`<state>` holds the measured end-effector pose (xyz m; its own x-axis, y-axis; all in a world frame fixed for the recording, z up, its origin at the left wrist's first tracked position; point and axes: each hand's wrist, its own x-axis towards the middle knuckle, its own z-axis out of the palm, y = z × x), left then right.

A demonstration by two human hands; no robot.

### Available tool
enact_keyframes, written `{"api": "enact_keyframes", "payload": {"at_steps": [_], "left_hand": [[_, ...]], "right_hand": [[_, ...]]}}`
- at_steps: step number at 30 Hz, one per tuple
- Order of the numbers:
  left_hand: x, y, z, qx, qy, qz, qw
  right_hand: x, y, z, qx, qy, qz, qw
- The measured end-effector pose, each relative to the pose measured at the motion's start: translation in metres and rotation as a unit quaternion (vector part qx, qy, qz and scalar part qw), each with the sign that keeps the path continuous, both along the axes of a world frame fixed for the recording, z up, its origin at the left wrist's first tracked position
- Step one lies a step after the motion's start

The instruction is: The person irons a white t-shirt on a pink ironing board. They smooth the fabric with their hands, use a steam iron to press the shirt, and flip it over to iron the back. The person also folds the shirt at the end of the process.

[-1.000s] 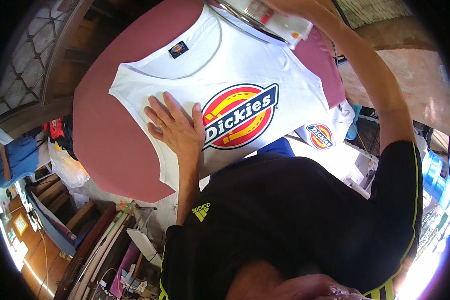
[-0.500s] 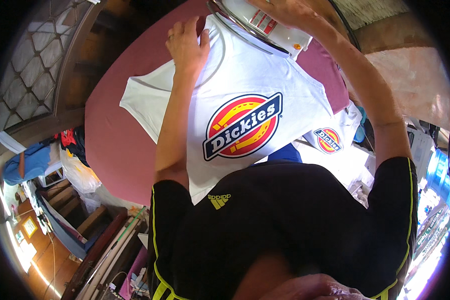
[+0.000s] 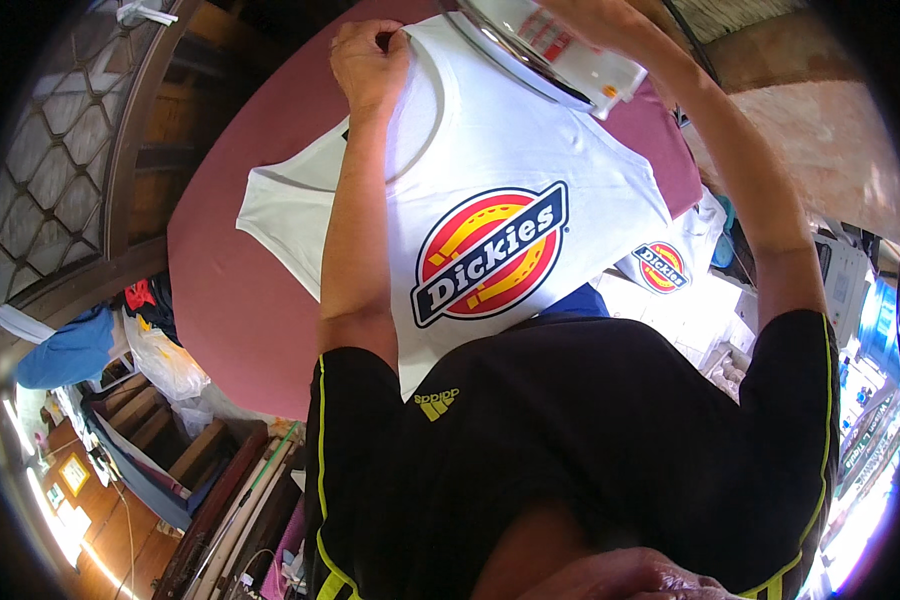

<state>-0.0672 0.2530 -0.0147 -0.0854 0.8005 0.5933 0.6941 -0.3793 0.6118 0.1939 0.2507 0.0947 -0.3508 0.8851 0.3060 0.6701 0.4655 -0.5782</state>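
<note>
A white sleeveless shirt [image 3: 540, 150] lies spread over a maroon padded board [image 3: 240, 260]. It bears a round red and yellow emblem crossed by a dark slanted band. At the far end, my left hand [image 3: 368, 68] is closed, fingers curled, on the fabric by the neckline. The white clothes iron [image 3: 560, 50], with a shiny metal rim, is at the shirt's far right part, tilted. My right hand [image 3: 595, 22] grips it from above; the upper picture edge cuts off part of the hand and the handle.
Another white garment [image 3: 670, 255] with a similar emblem hangs at the board's right side. To the left are a latticed window [image 3: 60, 150], a clear plastic bag [image 3: 165, 360] and blue cloth [image 3: 68, 348]. Long poles [image 3: 230, 510] lean at lower left. A blue container [image 3: 880, 325] stands far right.
My left hand's fingers have gone from spread on the fabric to curled around it. The iron and my right hand have shifted slightly right, and the iron tilts more.
</note>
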Motion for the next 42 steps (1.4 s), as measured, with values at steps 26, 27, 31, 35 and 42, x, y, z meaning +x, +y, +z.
{"api": "enact_keyframes", "payload": {"at_steps": [26, 27, 31, 35, 42], "left_hand": [[0.095, -0.197, -0.004, -0.069, 0.321, 0.141, 0.934], [0.084, -0.208, -0.009, -0.081, 0.336, 0.169, 0.923], [0.085, -0.205, -0.011, -0.057, 0.346, 0.167, 0.921], [0.113, -0.220, -0.003, -0.017, 0.321, 0.192, 0.927], [0.277, -0.304, -0.005, -0.059, 0.120, -0.162, 0.978]], "right_hand": [[0.045, -0.077, 0.006, -0.037, -0.141, 0.074, 0.987], [0.046, -0.086, -0.008, 0.026, -0.095, 0.129, 0.987], [0.102, -0.141, 0.004, 0.092, -0.055, 0.159, 0.981], [0.128, -0.142, 0.011, 0.000, -0.145, 0.109, 0.983], [0.103, -0.112, 0.012, -0.062, -0.123, 0.157, 0.978]]}}
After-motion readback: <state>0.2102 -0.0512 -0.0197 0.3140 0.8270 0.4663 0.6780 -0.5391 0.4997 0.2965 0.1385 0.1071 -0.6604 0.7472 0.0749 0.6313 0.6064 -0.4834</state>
